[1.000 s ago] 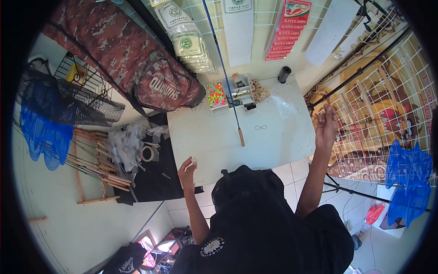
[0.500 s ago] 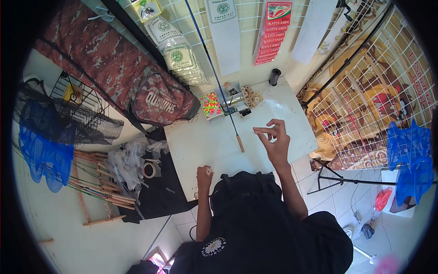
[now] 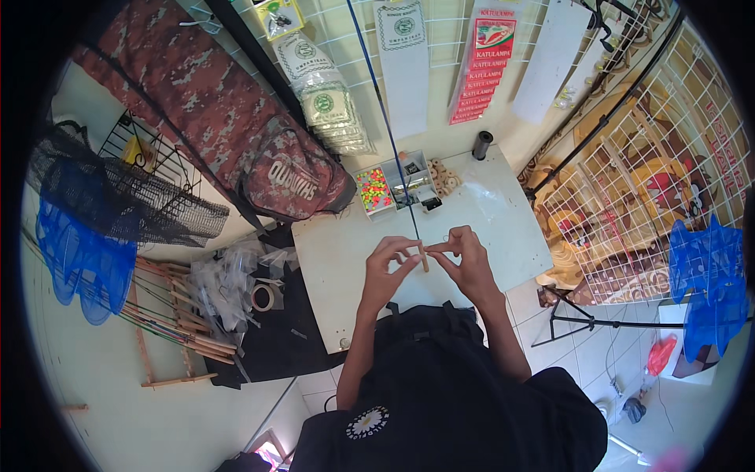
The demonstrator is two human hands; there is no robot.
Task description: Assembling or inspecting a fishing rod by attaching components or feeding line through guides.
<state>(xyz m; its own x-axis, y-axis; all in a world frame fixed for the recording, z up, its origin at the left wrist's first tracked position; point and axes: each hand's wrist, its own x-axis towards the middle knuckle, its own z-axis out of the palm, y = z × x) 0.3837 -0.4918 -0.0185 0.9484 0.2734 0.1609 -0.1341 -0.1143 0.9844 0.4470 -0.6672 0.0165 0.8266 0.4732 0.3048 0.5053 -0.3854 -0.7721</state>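
A thin blue fishing rod (image 3: 385, 118) with a short wooden handle (image 3: 425, 261) slants down from the top of the view to the table's near middle. At the upper end of the handle, my left hand (image 3: 384, 274) has its thumb and fingertips closed on the rod from the left. My right hand (image 3: 470, 266) comes in from the right, thumb and forefinger pinched together beside the handle. Whatever sits in that pinch is too small to make out; a faint thin loop shows just above these fingers.
Behind my hands, a divided tray (image 3: 397, 187) holds bright beads and small parts, with pale wooden rings (image 3: 444, 177) beside it. A black cylinder (image 3: 482, 145) stands at the table's (image 3: 511, 244) far edge. A camouflage rod bag (image 3: 212, 110) leans left, above a tape roll (image 3: 263, 297).
My left hand has risen rightward from the table's near edge to the rod; the small round pale thing it held is out of sight. My right hand has moved down beside the handle.
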